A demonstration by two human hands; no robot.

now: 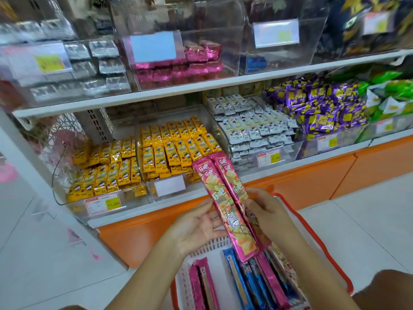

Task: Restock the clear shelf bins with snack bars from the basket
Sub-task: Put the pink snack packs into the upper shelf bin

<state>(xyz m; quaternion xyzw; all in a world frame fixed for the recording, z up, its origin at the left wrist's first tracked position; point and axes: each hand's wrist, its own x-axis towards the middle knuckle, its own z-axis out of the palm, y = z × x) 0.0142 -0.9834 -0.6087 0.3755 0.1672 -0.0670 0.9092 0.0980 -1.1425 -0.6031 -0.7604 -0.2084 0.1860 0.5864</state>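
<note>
Now pink snack bars (225,198) gripped in curled right fingers (254,203), against straight left fingers (207,209).

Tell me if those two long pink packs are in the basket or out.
Out: the right hand grips the long pink packs, the left hand touches them, above the basket.

Yellow bins (178,151) are crammed to the lower shelf's (134,215) front edge, and long pink bars (225,198) cross in front. On the upper shelf (223,83), the pink-pack bin (223,30) sits half empty, its right neighbour (290,55) nearly bare.
</note>
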